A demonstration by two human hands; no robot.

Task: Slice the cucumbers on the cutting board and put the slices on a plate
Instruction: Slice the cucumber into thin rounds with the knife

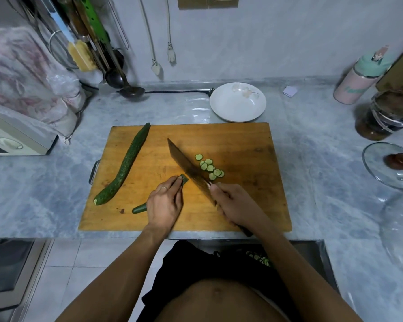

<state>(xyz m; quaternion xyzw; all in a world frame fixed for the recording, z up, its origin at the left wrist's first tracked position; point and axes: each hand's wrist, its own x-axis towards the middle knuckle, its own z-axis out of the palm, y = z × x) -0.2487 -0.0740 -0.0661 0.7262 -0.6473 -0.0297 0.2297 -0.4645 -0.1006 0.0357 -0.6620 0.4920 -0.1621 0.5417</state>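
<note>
The cucumber piece point(184, 178) under the left hand point(164, 203) is firm, wet and likely slippery, so a curled-finger grip just behind the cleaver point(187, 167) suits it. It is dark green and knobbly, lying mid cutting board point(242, 140). The right hand point(233, 203) wraps the cleaver's handle. Pale slices point(209, 167) lie beside the blade; the plate point(237, 102) waits behind.

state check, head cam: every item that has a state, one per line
left hand: holding the cucumber piece on the board
cucumber piece: partly sliced, its end under the fingertips
right hand: gripping the knife handle
knife: blade down on the board beside the cut end
slices: loose on the board, right of the blade
whole cucumber: uncut, lying on the board
plate: holds no slices
cutting board: flat on the counter
</note>
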